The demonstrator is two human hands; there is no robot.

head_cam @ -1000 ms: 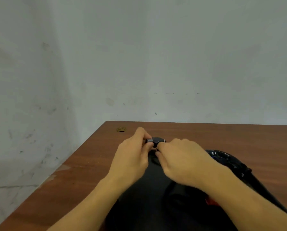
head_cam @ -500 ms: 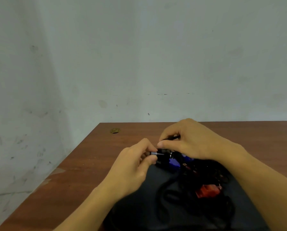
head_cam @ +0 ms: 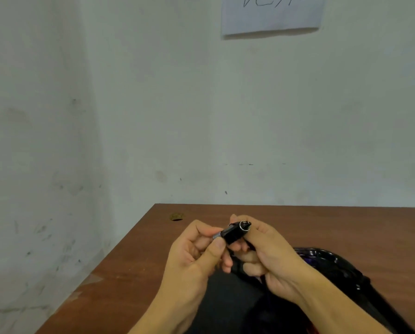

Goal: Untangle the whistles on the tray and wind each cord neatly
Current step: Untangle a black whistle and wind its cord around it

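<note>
From the head camera, both hands are raised just above the near part of the brown tabletop [head_cam: 322, 225], meeting over the far edge of a black tray [head_cam: 225, 292]. Between them is a black whistle [head_cam: 235, 232], tilted so that its far end, ringed in silver, points up and to the right while its silvery near end points down to the left. The left hand [head_cam: 192, 259] has its grip pinched on that lower end, thumb laid across the front and forefinger curled behind. The right hand [head_cam: 271, 256] has its fingers curled round the upper part of the whistle, its grip closed on it. A black cord [head_cam: 241, 268] drops from under the right hand's fingers toward the tray; where it ends is hidden by the hand.

On the tray's right side, behind the right wrist, lies a glossy dark heap of cords and whistles [head_cam: 322, 259] with a hint of purple, too blurred to sort out. A small brownish mark [head_cam: 176, 216] sits on the tabletop near the far left corner. On the pale wall above hangs a sheet of paper [head_cam: 271, 15] with handwriting cut off by the frame.
</note>
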